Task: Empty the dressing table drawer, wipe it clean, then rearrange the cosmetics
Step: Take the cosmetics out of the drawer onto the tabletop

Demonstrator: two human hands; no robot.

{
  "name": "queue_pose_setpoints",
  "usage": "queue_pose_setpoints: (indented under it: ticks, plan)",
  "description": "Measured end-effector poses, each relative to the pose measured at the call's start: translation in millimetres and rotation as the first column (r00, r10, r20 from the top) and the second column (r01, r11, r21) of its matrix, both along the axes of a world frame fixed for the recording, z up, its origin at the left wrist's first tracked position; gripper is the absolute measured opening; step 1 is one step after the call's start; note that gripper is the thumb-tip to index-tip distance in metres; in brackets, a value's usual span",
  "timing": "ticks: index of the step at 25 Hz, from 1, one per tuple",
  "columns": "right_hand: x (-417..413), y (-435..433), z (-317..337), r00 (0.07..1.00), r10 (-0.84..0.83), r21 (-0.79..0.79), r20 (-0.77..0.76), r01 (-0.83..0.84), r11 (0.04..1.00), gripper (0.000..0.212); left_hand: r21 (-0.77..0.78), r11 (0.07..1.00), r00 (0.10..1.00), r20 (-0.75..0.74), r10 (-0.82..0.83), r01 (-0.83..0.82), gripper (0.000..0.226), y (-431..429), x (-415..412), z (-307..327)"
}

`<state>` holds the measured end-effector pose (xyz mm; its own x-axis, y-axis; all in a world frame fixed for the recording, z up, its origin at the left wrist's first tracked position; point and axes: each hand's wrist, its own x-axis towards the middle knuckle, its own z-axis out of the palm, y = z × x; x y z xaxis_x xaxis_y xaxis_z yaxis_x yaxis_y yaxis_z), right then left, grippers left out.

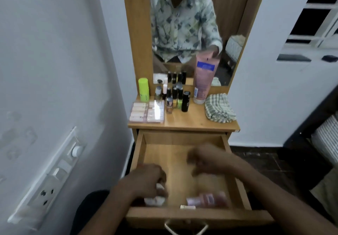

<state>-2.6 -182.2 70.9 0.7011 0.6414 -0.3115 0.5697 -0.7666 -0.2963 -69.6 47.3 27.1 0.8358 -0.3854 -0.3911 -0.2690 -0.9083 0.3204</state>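
Note:
The wooden drawer (182, 139) of the dressing table is pulled out. My left hand (146, 181) reaches into its front left corner, fingers curled down onto small white cosmetic items (155, 199). My right hand (206, 159) hovers over the middle right of the drawer, blurred, with loosely curled fingers and nothing visible in it. Below it a pink tube (208, 199) lies on its side near the front wall. A small cream stick (187, 207) lies against the front wall.
The tabletop (188, 121) holds a green bottle (143, 89), several small dark bottles (175, 95), a clear box of pale tubes (147, 112), a tall pink tube (204, 81) and a checked cloth (218, 108). A wall with switches stands close on the left.

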Motion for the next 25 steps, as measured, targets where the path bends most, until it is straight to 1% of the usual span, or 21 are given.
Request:
queue_pose_setpoints:
  ticks: [1, 2, 4, 6, 8, 10, 12, 14, 16, 18, 19, 20, 21, 23, 24, 25]
  plan:
    - [-8, -13, -8, 0.992, 0.014, -0.155, -0.125, -0.034, 0.987, 0.032, 0.027, 0.999, 1.0, 0.004, -0.029, 0.029, 0.036, -3, 0, 2]
    - [-13, -22, -16, 0.98, 0.016, -0.238, -0.197, -0.063, 0.969, 0.034, 0.039, 0.998, 0.999, 0.001, -0.047, 0.047, 0.038, -5, 3, 4]
    - [-18, -30, -27, 0.964, 0.007, -0.256, -0.267, -0.078, 0.964, 0.032, 0.029, 0.998, 0.997, -0.057, -0.046, 0.048, 0.039, -5, 9, 7]
    - [-17, -34, -30, 0.961, -0.005, -0.21, -0.278, -0.056, 0.976, 0.031, 0.007, 1.0, 0.995, -0.102, -0.016, 0.017, 0.04, -3, 14, 13]
    - [-18, -35, -30, 0.967, -0.007, -0.194, -0.254, -0.044, 0.98, 0.03, -0.01, 1.0, 0.992, -0.126, 0.009, -0.011, 0.043, -2, 16, 12]
    - [-21, -38, -33, 0.975, -0.013, -0.164, -0.22, -0.024, 0.986, 0.03, -0.023, 0.999, 0.986, -0.16, 0.039, -0.043, 0.038, 0, 19, 9]
    - [-25, -42, -34, 0.983, -0.07, -0.061, -0.171, 0.06, 0.996, 0.031, -0.08, 0.993, 0.983, -0.17, 0.071, -0.085, 0.026, 2, 27, 6]
    - [-27, -47, -29, 0.98, -0.169, 0.084, -0.101, 0.178, 0.98, 0.03, -0.177, 0.974, 0.977, -0.183, 0.107, -0.14, 0.025, 2, 34, 8]
    - [-29, -48, -29, 0.967, -0.244, 0.207, -0.072, 0.254, 0.945, 0.026, -0.296, 0.922, 0.961, -0.193, 0.197, -0.248, 0.021, 2, 35, 14]
    - [-28, -44, -35, 0.952, -0.307, 0.344, -0.015, 0.293, 0.892, 0.021, -0.436, 0.813, 0.922, -0.194, 0.334, -0.386, 0.017, 2, 34, 26]
    - [-27, -43, -37, 0.935, -0.354, 0.406, 0.011, 0.319, 0.857, 0.021, -0.519, 0.726, 0.89, -0.199, 0.411, -0.451, 0.016, 4, 35, 34]
    - [-26, -42, -39, 0.913, -0.408, 0.458, 0.027, 0.351, 0.816, 0.021, -0.596, 0.617, 0.843, -0.217, 0.493, -0.514, 0.015, 6, 39, 43]
    - [-25, -42, -41, 0.889, -0.457, 0.501, 0.033, 0.381, 0.777, 0.022, -0.663, 0.489, 0.785, -0.253, 0.566, -0.566, 0.015, 8, 46, 51]
    - [-27, -43, -45, 0.856, -0.516, 0.56, 0.028, 0.414, 0.718, 0.023, -0.751, 0.241, 0.668, -0.334, 0.665, -0.615, 0.019, 5, 62, 66]
    - [-28, -43, -48, 0.848, -0.53, 0.574, 0.024, 0.422, 0.702, 0.022, -0.766, 0.17, 0.623, -0.349, 0.7, -0.62, 0.02, -2, 70, 75]
    - [-30, -42, -50, 0.841, -0.54, 0.581, 0.019, 0.431, 0.691, 0.021, -0.765, 0.157, 0.589, -0.329, 0.738, -0.624, 0.02, -11, 78, 79]
